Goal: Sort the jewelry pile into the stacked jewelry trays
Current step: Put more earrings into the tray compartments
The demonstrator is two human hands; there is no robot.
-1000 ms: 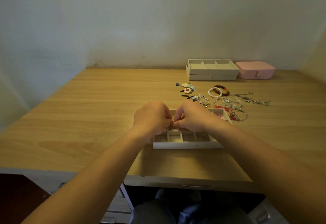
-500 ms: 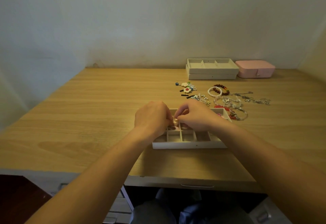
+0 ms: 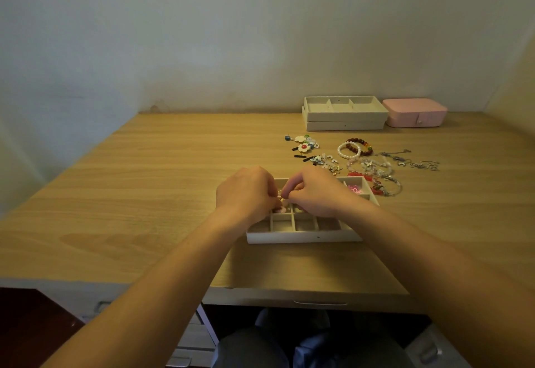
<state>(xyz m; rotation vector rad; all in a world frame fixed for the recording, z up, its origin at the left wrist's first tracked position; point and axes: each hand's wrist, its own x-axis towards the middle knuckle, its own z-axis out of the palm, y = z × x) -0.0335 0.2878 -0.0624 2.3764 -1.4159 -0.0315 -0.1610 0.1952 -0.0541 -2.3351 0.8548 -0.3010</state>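
Both hands are meeting over the far left part of a white divided tray [image 3: 304, 236] that is sitting on the table [image 3: 144, 194] just in front of the person. The left hand [image 3: 246, 191] and the right hand [image 3: 315, 194] are curling their fingers inward, knuckles up, and are pinching a small piece [image 3: 280, 195] between their fingertips. It is glinting gold, but it is too small to say what it is.

The hands and forearms are covering much of the tray's far rows. The near row of compartments is showing bare. A pale pink item [image 3: 280, 210] is lying in a compartment just below the fingertips, and a bright pink item [image 3: 353, 189] is lying in a compartment at the tray's 2 o'clock corner.

The jewelry pile [image 3: 373, 168] is spreading across the table from 12 to 2 o'clock of the tray, its nearest red pieces touching the tray's far right corner. In it, a pearl bracelet [image 3: 348, 150] is overlapping a dark red bead bracelet [image 3: 360, 144]. Flower-shaped pieces [image 3: 303, 147] are lying at 12 o'clock, and thin silver chains [image 3: 417, 162] are trailing off at 2 o'clock.

Further back at 12 to 1 o'clock, near the wall, two stacked jewelry trays [image 3: 344, 124] are sitting with the top one showing three open sections. A closed pink box [image 3: 414, 113] is sitting just beside them on their 3 o'clock side. Any markings on the trays or box are too small to read.
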